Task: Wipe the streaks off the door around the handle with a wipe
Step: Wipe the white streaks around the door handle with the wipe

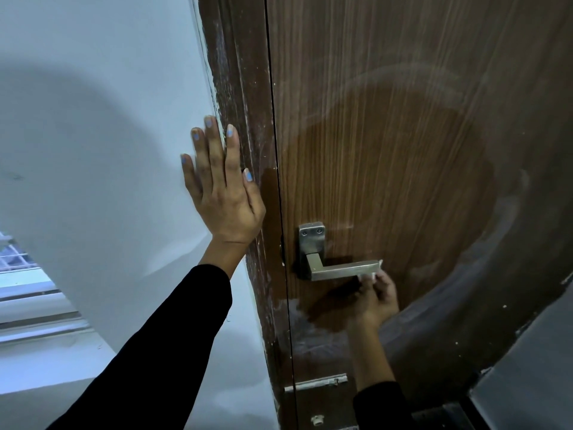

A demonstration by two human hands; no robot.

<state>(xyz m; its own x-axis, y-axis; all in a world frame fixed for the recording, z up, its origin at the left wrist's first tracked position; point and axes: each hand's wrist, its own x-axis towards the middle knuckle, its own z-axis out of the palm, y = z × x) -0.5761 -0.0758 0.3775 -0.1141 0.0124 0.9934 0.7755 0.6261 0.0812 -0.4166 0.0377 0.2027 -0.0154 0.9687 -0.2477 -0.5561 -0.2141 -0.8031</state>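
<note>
The brown wood-grain door (403, 125) fills the right half, with a darker wiped patch around a square steel lever handle (339, 270) and pale dusty streaks arcing above and to the right. My right hand (376, 297) sits just under the tip of the lever, pressed to the door and closed on a small white wipe (370, 276), most of it hidden by the fingers. My left hand (221, 184) lies flat, fingers spread, on the wall and the edge of the dark door frame (245, 150).
A white wall (93, 135) covers the left side, with a window ledge (34, 308) at lower left. The frame is scuffed with white marks. A metal latch plate (316, 383) sits low on the door. A grey surface (527, 373) shows at lower right.
</note>
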